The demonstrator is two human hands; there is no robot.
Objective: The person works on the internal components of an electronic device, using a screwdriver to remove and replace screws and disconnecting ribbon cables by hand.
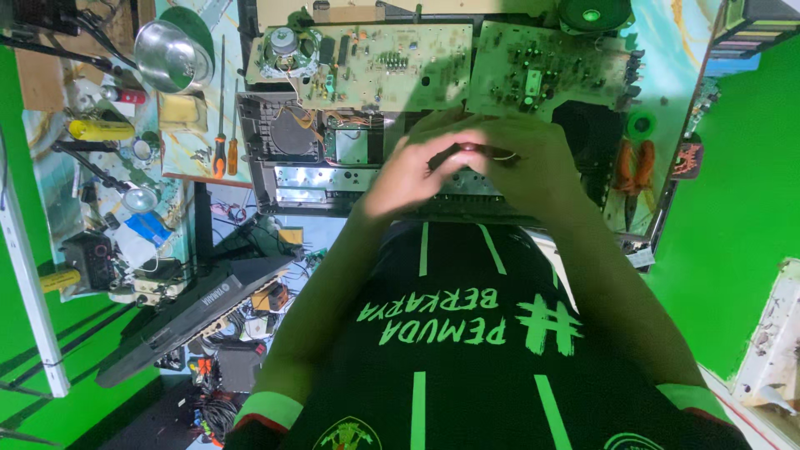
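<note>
We see both hands meet over open grey metal chassis (333,179): left hand (408,171), right hand (521,158) grip pinched on small dark part (454,152).

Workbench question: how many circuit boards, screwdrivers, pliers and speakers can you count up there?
Circuit boards: 2, a tan one and a green one
Screwdrivers: 2, a long one and a short one, both with orange handles
Pliers: 1, orange-handled
Speakers: 2, one on the tan board, one at the top edge
Total: 7
</note>
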